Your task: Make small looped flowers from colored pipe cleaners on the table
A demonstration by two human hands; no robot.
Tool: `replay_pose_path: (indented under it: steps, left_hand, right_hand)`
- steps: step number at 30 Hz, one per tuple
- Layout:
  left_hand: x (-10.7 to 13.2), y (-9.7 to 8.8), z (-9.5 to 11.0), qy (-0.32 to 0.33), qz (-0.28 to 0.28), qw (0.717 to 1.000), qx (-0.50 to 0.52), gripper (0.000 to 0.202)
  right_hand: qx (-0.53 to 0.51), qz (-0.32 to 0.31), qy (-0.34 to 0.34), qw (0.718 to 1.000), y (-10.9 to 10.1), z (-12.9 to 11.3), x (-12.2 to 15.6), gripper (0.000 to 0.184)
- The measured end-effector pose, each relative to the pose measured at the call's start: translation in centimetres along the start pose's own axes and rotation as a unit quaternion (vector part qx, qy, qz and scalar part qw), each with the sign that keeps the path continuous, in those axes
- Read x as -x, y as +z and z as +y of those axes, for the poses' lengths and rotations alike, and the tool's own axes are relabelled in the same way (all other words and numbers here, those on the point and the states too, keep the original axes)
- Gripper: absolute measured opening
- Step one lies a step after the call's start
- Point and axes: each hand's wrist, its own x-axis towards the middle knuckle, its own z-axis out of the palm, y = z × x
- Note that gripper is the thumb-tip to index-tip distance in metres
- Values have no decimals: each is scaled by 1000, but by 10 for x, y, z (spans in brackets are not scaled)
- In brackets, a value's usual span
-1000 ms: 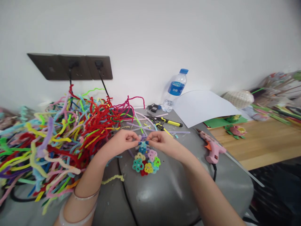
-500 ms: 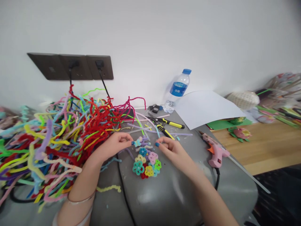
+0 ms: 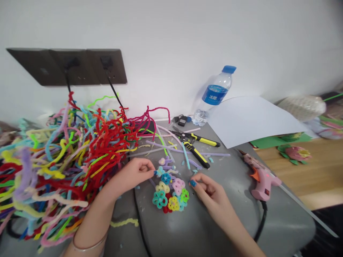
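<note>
My left hand [image 3: 136, 175] is closed in a pinch at the edge of a small light-blue pipe-cleaner flower [image 3: 160, 171]. Just below lies a cluster of pipe-cleaner flowers, among them a teal flower [image 3: 160, 199], a yellow flower [image 3: 173, 203], a pink flower [image 3: 178, 186] and a green flower [image 3: 184, 195]. To the right of the cluster, my right hand [image 3: 210, 191] has thumb and forefinger pressed together; whatever may be between them is too small to make out. Beyond the hands, a light-blue pipe cleaner [image 3: 185, 156] and several purple ones lie on the grey table [image 3: 214, 228].
A big tangle of pipe cleaners [image 3: 66, 160] fills the left side. Yellow-and-black pliers [image 3: 198, 155], a water bottle [image 3: 215, 94] and white paper [image 3: 254, 121] are farther back. A pink glue gun [image 3: 264, 182] rests at right; a black cable [image 3: 138, 214] crosses the table.
The view has shifted slightly. My right hand has moved away from the light-blue pipe cleaner, down and to the right. My left hand stays at the light-blue flower, now closer to the cluster.
</note>
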Motion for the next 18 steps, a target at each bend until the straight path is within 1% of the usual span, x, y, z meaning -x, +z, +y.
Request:
replay_pose_path:
  steps: [3, 6, 10, 13, 15, 18]
  left_hand:
    - [1, -1, 1, -5, -16, 1000, -6, 23]
    - [2, -2, -1, -6, -19, 1000, -7, 21]
    - [3, -6, -4, -9, -21, 1000, -1, 21]
    - [4, -9, -2, -10, -27, 1000, 0, 23]
    - [4, -8, 2, 3, -10, 1000, 5, 25]
    - [2, -3, 9, 41, 32, 998, 22, 23]
  right_hand:
    - [6, -1, -1, 1000, -1, 0, 0, 58]
    - [8, -11, 0, 1000, -2, 1, 0, 56]
    - [8, -16, 4, 1000, -3, 1, 0, 54]
    - [9, -22, 8, 1000, -4, 1, -1, 54]
    - [9, -27, 9, 1000, -4, 1, -1, 54]
    - [7, -26, 5, 1000, -4, 0, -1, 52]
